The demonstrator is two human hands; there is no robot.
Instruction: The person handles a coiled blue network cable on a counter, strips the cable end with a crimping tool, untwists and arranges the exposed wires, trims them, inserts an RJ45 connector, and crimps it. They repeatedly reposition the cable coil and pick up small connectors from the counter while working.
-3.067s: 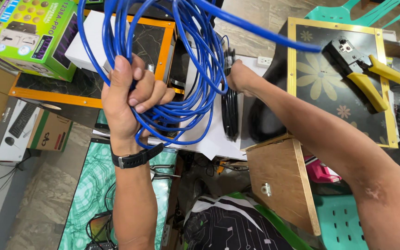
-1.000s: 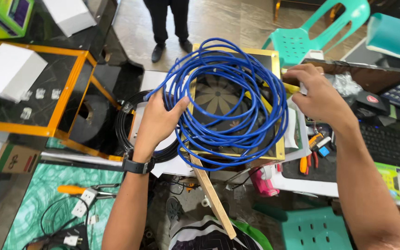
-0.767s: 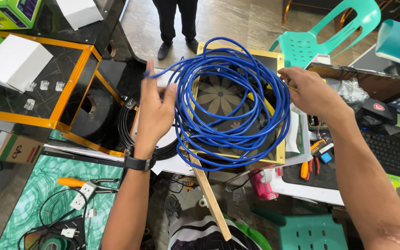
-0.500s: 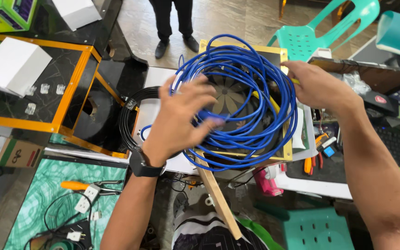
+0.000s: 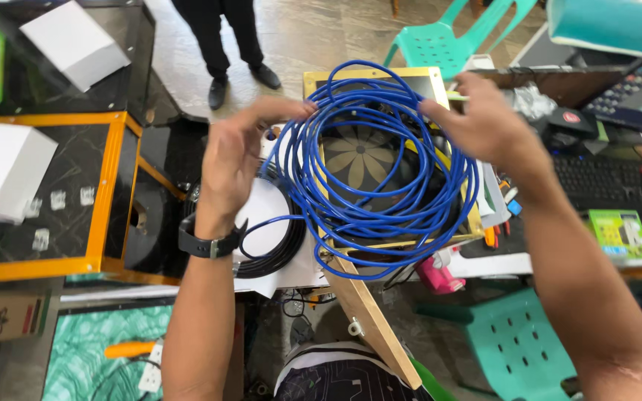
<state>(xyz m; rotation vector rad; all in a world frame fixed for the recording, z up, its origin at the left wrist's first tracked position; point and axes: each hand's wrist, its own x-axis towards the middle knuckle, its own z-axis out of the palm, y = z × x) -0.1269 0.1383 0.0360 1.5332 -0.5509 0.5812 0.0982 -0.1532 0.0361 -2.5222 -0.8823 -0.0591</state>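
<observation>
Blue network cable [image 5: 380, 178] already wound into a loose multi-loop coil, held up between both hands over the gold-framed dark panel with the flower pattern [image 5: 365, 160]. Left hand [image 5: 235, 160] at the coil's left edge, fingers spread and only lightly curled, fingertips touching the top loops, not a firm clamp. Right hand [image 5: 484, 126] on the upper right of the coil, fingers bent over the strands; whether it pinches them tight I cannot tell. Judging by the shape, winding looks mostly done: loops are gathered but uneven, several hang lower at the bottom, and one strand trails loose toward the left wrist with the black watch [image 5: 206, 243]. No tie or wrap visible on the bundle. A separate black cable coil [image 5: 280, 249] lies on the white sheet below, untouched. Black keyboard [image 5: 611, 182] to the right.
</observation>
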